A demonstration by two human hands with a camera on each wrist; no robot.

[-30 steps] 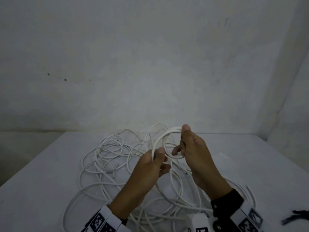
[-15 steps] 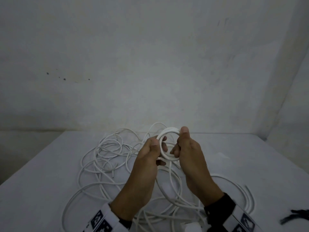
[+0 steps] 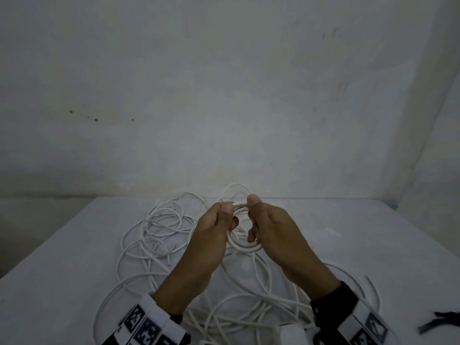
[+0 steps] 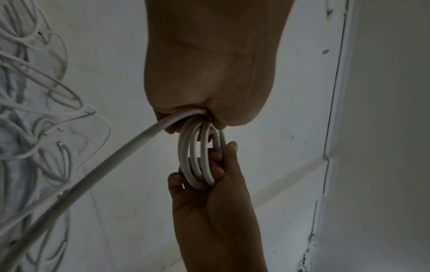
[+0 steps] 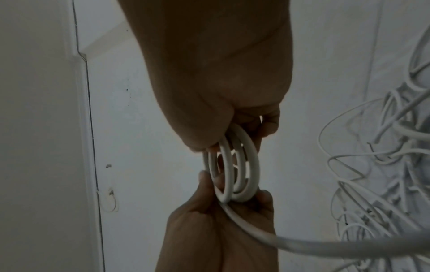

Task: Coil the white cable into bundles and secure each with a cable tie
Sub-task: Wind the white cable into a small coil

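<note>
Both your left hand (image 3: 214, 235) and right hand (image 3: 271, 232) pinch the coil (image 4: 197, 162); it seems springy, so grip across all turns

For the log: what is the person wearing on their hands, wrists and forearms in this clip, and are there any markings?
Both hands are bare: the left hand and right hand wear no gloves or rings that the views show. The left wrist carries a white band printed with black-and-white square fiducial markers. The right wrist has a black cuff, then a similar white marker band behind it.
</note>
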